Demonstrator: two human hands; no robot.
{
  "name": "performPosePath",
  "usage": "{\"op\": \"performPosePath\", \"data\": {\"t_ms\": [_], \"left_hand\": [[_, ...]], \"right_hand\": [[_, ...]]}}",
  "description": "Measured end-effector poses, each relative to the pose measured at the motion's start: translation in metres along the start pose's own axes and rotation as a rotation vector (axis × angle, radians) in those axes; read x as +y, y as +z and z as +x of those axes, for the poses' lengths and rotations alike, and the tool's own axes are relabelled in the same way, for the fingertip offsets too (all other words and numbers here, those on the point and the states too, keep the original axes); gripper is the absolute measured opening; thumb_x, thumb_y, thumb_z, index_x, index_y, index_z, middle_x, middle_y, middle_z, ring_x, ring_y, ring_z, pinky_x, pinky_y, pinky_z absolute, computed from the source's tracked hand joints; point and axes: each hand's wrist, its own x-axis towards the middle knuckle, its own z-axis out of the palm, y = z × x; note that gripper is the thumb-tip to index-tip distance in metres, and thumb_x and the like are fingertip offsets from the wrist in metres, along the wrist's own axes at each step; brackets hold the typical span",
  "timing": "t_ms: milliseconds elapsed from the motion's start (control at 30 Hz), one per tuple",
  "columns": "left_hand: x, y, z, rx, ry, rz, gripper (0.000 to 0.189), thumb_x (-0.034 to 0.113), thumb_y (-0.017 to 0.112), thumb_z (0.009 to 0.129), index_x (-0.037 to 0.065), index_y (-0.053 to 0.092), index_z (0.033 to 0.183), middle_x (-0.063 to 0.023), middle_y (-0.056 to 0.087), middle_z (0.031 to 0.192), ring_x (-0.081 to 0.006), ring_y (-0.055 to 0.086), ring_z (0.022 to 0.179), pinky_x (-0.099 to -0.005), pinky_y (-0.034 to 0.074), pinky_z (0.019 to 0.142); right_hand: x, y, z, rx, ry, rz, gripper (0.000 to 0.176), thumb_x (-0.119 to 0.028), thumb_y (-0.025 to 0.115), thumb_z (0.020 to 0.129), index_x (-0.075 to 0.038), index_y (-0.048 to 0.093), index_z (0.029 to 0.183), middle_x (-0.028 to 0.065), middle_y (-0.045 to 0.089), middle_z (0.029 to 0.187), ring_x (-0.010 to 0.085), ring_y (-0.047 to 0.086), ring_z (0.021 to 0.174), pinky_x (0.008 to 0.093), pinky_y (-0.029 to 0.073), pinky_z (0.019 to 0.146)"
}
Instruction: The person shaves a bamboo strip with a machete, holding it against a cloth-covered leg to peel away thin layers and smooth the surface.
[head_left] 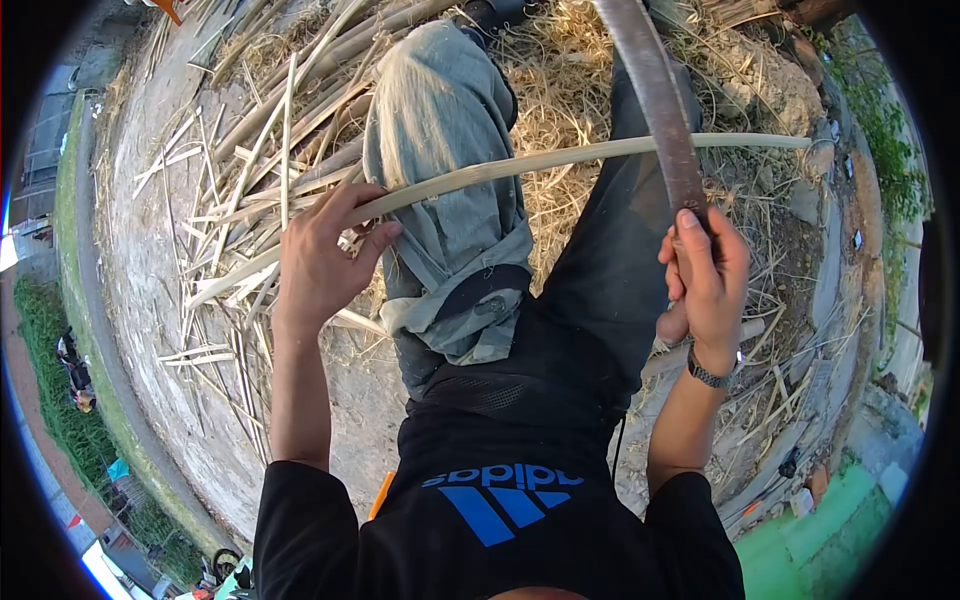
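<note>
My left hand (328, 248) grips a long, pale bamboo strip (560, 157) near its left end, thumb and fingers closed about it. The strip runs across my cloth-wrapped thigh (440, 130) and on to the right, bowing slightly. In my right hand (708, 275) is a machete (655, 85) with a long, dark, slightly curved blade pointing away from me. Its rounded handle end (673, 323) shows below my fingers. The blade overlaps the strip in this view, crossing it to the right of my knees.
Split bamboo strips (240, 210) lie heaped on the ground to the left. Curled shavings (555, 95) cover the ground between and beyond my legs. Stones and rubble (770, 85) lie at the right. A grass verge (80, 290) runs along the far left.
</note>
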Motion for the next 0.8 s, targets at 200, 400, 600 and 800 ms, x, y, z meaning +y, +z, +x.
{"op": "performPosePath", "data": {"t_ms": [200,400,600,800], "left_hand": [[-0.037,-0.022,-0.030,-0.063,-0.267,-0.052,0.023,0.019,0.081,0.091,0.002,0.073,0.104,-0.0112,0.077,0.080,-0.0168,0.073,0.067,-0.0328,0.055,0.061],[-0.037,0.012,-0.044,0.292,-0.115,-0.025,0.015,0.014,0.085,0.087,0.004,0.075,0.091,-0.0083,0.077,0.077,-0.0145,0.076,0.070,-0.0247,0.055,0.055],[-0.028,0.030,-0.026,0.389,-0.157,0.016,0.014,0.013,0.086,0.085,0.008,0.074,0.090,-0.0039,0.077,0.078,-0.0153,0.076,0.069,-0.0270,0.053,0.056],[-0.014,0.039,-0.006,0.402,-0.025,0.220,0.017,0.015,0.085,0.084,0.011,0.069,0.084,-0.0016,0.072,0.069,-0.0185,0.067,0.054,-0.0307,0.046,0.051]], "right_hand": [[0.009,0.030,-0.007,-0.106,-0.023,-0.193,0.034,-0.026,0.060,0.108,-0.002,0.060,0.084,0.0050,0.067,0.071,0.0037,0.051,0.046,0.0223,0.035,0.041],[0.030,0.053,0.013,-0.039,-0.024,-0.213,0.037,-0.029,0.059,0.109,-0.003,0.060,0.083,0.0012,0.062,0.066,0.0033,0.050,0.046,0.0225,0.037,0.041],[0.045,0.084,0.055,0.121,-0.189,-0.265,0.035,-0.030,0.059,0.109,-0.002,0.061,0.088,-0.0001,0.057,0.060,0.0080,0.054,0.049,0.0293,0.040,0.044],[0.049,0.130,0.028,-0.205,-0.478,-0.419,0.037,-0.032,0.064,0.106,-0.001,0.060,0.086,0.0120,0.051,0.053,0.0232,0.050,0.044,0.0375,0.038,0.046]]}}
